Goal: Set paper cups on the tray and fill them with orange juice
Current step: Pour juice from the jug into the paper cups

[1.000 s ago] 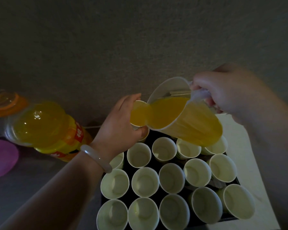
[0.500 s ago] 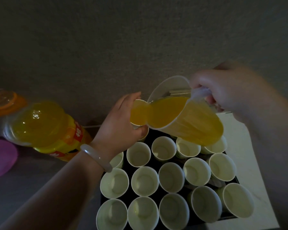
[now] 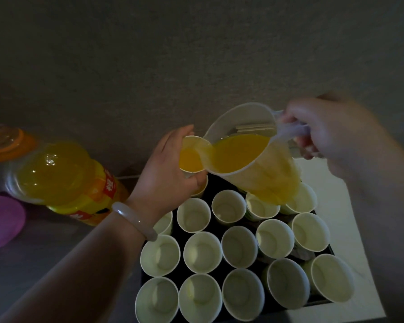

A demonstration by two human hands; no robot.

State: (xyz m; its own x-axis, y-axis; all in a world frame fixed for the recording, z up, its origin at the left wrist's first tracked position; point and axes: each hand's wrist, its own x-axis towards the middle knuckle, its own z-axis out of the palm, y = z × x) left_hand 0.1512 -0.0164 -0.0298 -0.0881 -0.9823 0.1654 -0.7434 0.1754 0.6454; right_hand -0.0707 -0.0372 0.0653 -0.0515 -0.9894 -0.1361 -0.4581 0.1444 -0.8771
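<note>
Head view: the black tray [image 3: 222,183] sits low and right of centre, packed with upright empty cups [image 3: 202,251] in close rows, rims nearly touching.

Above the tray's far left corner, the left hand [image 3: 166,173] holds one cup [image 3: 189,159] lifted off the tray. Its fingers are curled round the far side of the cup wall and its thumb round the near side. This cup is partly filled with juice [image 3: 190,160]. Another rim shows just under the thumb, at the tray's far edge; what it holds cannot be told. A pale bracelet [image 3: 135,220] rings the left wrist, over the tray's left side.

Above the tray's far edge, the right hand [image 3: 331,134] grips the handle of a clear jug [image 3: 247,159], with its fingers wrapped round the handle. They are blurred, so their exact lie cannot be told. The jug tilts left, its spout touching the rim of the held cup, and juice reaches the spout. The jug's base hangs over the far right cups.

Left of the tray, a large juice bottle [image 3: 63,180] appears to lean towards the camera. Farther left lies a purple plate [image 3: 2,220]. A white sheet [image 3: 350,229] shows beneath the tray, on its right side.
</note>
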